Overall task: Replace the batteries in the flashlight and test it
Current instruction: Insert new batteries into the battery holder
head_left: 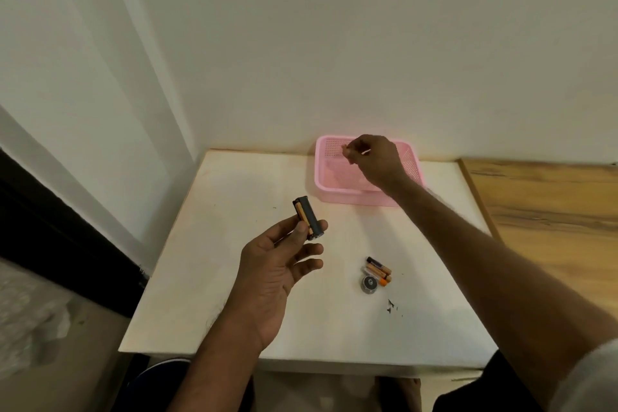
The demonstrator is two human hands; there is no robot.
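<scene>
My left hand [284, 264] holds a black battery holder [307, 218] between thumb and fingers above the white table; an orange battery shows in its slot. My right hand [374, 157] hovers over the pink basket [329, 189] at the back, its fingertips pinched together; whether they hold something small I cannot tell. Several orange and black batteries [378, 270] lie loose on the table at the right. Just in front of them sits a round metal flashlight cap [369, 284].
The white table [234, 294] stands against a pale wall. A wooden surface [551, 207] adjoins it on the right. Small dark scraps [390, 306] lie near the cap. My knees and the floor show below the table's front edge.
</scene>
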